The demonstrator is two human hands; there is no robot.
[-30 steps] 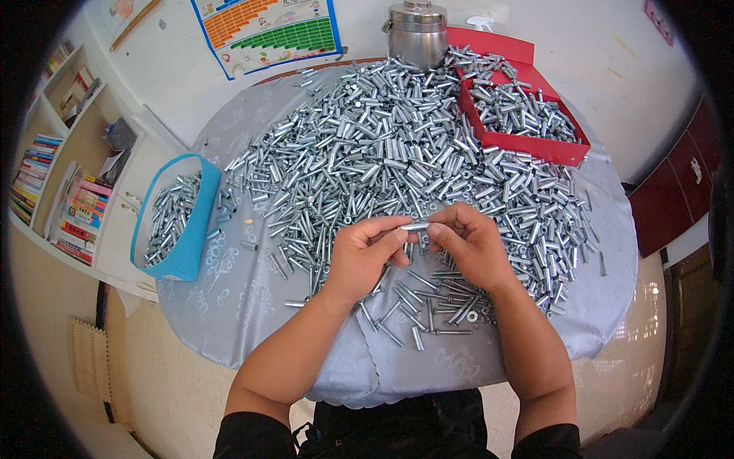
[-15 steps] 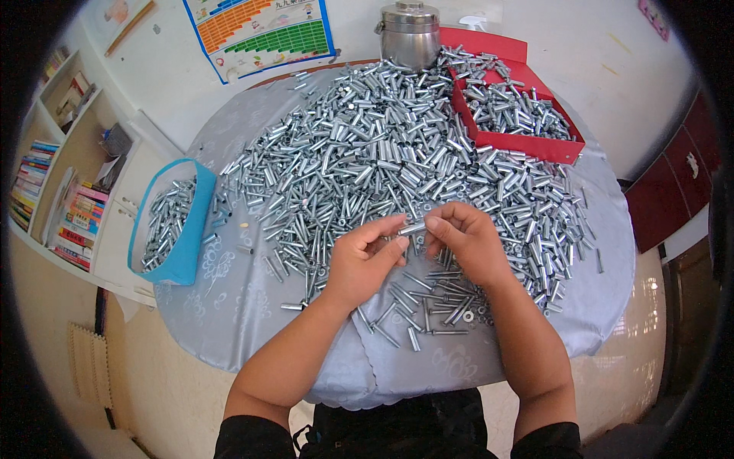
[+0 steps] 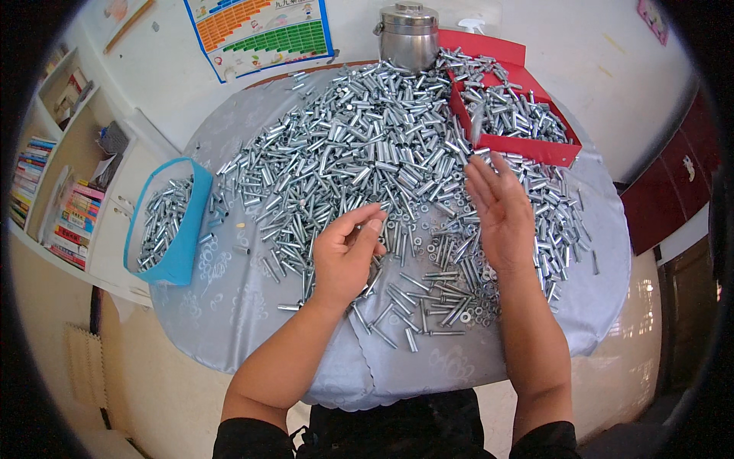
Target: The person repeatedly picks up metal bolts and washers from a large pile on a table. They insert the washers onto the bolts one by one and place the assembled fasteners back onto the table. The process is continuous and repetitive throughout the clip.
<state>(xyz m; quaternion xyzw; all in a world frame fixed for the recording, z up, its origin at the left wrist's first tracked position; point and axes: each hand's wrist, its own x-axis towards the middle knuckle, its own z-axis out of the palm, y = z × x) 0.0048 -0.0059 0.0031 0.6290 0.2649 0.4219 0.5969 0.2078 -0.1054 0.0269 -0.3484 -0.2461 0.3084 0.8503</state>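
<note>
Hovering over hardware (image 3: 405, 161), hands (image 3: 339, 260) apart, inside table edge (image 3: 195, 333)

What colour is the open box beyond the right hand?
The open box is red, best seen in the head view.

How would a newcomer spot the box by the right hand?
On the silver-clothed table, find the lidded steel pot at the far edge. Right of it lies an open box of metal fasteners. Its red colour sets it apart from the blue bin.
</note>
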